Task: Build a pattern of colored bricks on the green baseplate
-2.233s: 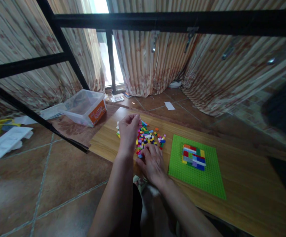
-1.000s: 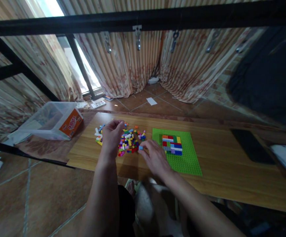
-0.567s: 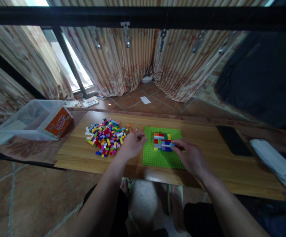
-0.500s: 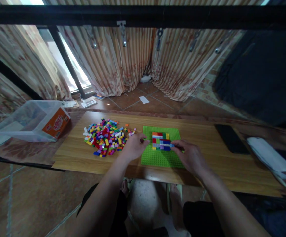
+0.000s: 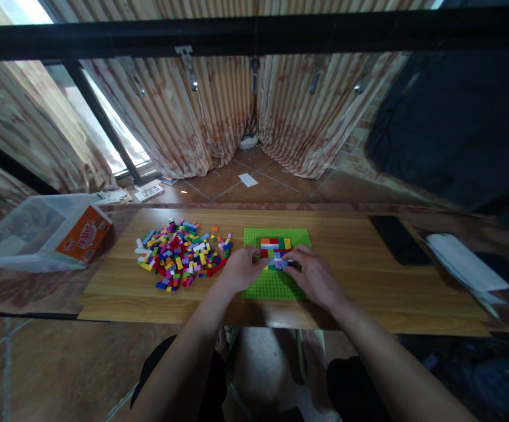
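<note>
On the green baseplate [image 5: 276, 287] lies a low, flat build of colourful toy bricks [image 5: 275, 244], with red, orange, yellow, green, blue and white pieces. My left hand [image 5: 242, 269] is at the build's left edge, its thumb and fingers curled against the bricks. From the right, my right hand [image 5: 316, 275] pinches a small light blue brick [image 5: 284, 264] low over the build's front right part. The fingers partly cover the build, and whether this brick is seated cannot be made out.
A loose heap of toy bricks [image 5: 184, 252] spreads over the left of the wooden table [image 5: 368, 299]. Beyond the table's left end stands a clear plastic box [image 5: 38, 225] with an orange label. At right lie a black phone [image 5: 399, 239] and a white flat item [image 5: 465, 261].
My right hand has moved left over the build with the light blue brick. My left hand has closed in on the build's left edge. The camera view has shifted slightly.
</note>
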Demonstrator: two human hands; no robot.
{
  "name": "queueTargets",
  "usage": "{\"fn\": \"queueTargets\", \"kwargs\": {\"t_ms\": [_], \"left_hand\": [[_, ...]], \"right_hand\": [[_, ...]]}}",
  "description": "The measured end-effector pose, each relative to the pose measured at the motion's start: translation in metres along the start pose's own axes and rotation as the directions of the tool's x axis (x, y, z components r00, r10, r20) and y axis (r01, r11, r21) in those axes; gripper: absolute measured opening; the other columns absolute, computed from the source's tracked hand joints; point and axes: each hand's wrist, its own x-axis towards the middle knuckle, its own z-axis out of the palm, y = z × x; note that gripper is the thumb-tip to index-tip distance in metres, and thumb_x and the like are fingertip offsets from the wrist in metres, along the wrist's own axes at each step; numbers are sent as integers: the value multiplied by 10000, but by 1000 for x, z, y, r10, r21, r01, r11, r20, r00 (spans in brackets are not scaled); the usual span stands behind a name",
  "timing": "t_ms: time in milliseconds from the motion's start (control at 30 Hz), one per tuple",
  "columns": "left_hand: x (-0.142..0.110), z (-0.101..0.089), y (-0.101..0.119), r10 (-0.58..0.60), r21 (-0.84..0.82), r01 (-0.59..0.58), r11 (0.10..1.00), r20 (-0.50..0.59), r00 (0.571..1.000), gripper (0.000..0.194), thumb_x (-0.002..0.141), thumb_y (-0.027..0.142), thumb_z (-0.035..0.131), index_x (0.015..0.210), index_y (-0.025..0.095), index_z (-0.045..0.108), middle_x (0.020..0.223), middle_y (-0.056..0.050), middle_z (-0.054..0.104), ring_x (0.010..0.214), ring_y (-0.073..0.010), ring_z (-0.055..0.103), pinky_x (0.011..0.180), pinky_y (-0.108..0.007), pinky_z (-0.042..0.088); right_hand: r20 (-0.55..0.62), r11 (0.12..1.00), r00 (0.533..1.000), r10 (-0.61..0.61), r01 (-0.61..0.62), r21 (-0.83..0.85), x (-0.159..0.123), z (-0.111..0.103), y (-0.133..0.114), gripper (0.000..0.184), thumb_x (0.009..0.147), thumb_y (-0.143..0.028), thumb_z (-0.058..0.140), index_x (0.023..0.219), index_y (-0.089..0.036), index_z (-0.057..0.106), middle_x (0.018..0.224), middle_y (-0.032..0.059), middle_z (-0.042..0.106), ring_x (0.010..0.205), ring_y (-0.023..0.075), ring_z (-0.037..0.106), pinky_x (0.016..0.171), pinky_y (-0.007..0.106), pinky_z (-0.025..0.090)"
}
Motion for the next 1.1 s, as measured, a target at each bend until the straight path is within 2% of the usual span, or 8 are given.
{"fn": "queueTargets", "kwargs": {"t_ms": [100,267,333,600,933,1100], "left_hand": [[1,2,5,-50,55,51,997,-16,999,241,849,379,560,910,173,668,667,-26,645,594,-154,583,550,-237,361],[-1,12,20,-187,216,204,955,-98,977,622,794,624,556,1174,132,563,800,-129,704,780,-273,682,620,-301,437],[-2,17,24,-206,266,231,936,-118,971,688,774,674,542,1202,134,529,856,-159,712,857,-301,691,656,-320,462],[1,20,36,-271,354,307,884,-148,951,639,755,633,578,1183,164,511,933,-143,721,943,-298,691,737,-335,509],[3,16,40,-334,269,352,896,-111,936,666,663,645,652,1134,186,551,1002,-122,722,984,-291,682,788,-342,533],[4,17,39,-339,244,354,903,-104,935,672,634,639,674,1119,187,562,1001,-112,723,982,-303,683,803,-363,546]], "right_hand": [[1,1000,1000,-2,2,0,1,1,-2,121,826,-191,638,934,-218,686,919,36,620,875,191,596,796,337,467],[19,1000,1000,3,-2,-17,3,2,-5,139,813,-144,625,938,-193,659,913,44,605,877,197,583,788,333,465],[19,1000,1000,10,-10,-14,4,3,-5,169,791,-119,633,945,-185,651,910,43,599,871,196,580,789,331,466],[49,999,998,49,-50,18,7,4,-4,205,775,-100,629,951,-203,628,922,36,587,863,190,587,782,324,471],[73,993,995,67,-74,96,7,8,4,132,794,-213,596,924,-222,614,894,35,596,777,199,603,717,339,479],[75,989,994,81,-90,119,8,9,7,151,787,-268,578,924,-222,621,910,45,605,758,199,606,705,343,483]]}}
